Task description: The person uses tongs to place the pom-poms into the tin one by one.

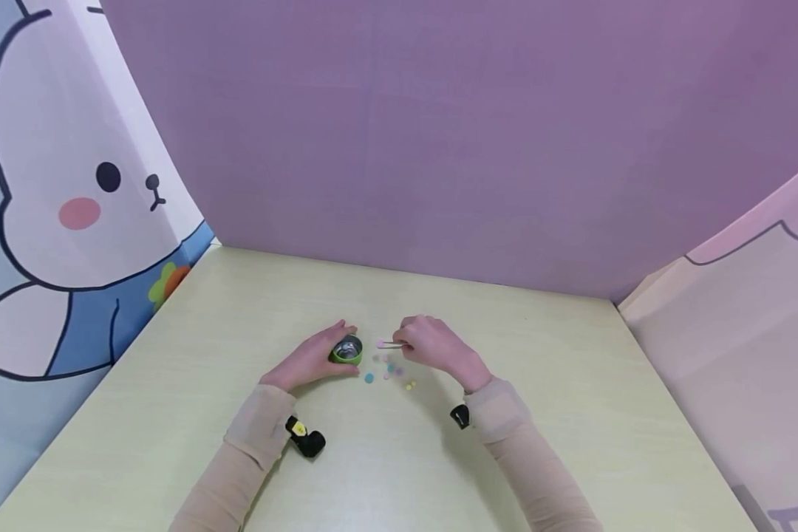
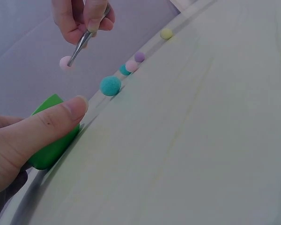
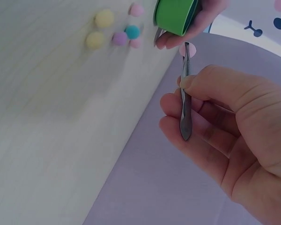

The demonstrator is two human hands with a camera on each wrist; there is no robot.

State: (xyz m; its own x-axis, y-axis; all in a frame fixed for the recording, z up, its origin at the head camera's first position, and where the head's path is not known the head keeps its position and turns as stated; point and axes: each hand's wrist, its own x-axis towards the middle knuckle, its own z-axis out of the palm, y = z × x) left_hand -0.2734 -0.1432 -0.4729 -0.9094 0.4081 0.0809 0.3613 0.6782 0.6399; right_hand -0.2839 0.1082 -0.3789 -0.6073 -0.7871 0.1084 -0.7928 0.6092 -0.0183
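My right hand (image 1: 432, 344) pinches metal tweezers (image 3: 186, 103) between thumb and fingers, above the table. Caught in the tweezers' tips is a pale pink pom-pom (image 2: 64, 63). Thumb and fingers of my left hand (image 1: 315, 360) curl round a small green bowl (image 1: 347, 359) with a shiny metal inside, standing on the table. Loose pom-poms lie right of the bowl: a larger teal pom-pom (image 2: 110, 86) nearest it, then a purple pom-pom (image 3: 119, 38), a small teal pom-pom (image 3: 132, 32), pink ones and yellow pom-poms (image 3: 104, 18). The bowl's inside shows only in the head view, too small to make out contents.
The pale wooden table (image 1: 558, 414) runs back to a purple cloth wall (image 1: 439, 148). A cartoon-printed curtain (image 1: 53, 148) stands at the left and a pink one (image 1: 758, 332) at the right. Black wrist-camera straps (image 1: 306, 441) hang below the sleeves.
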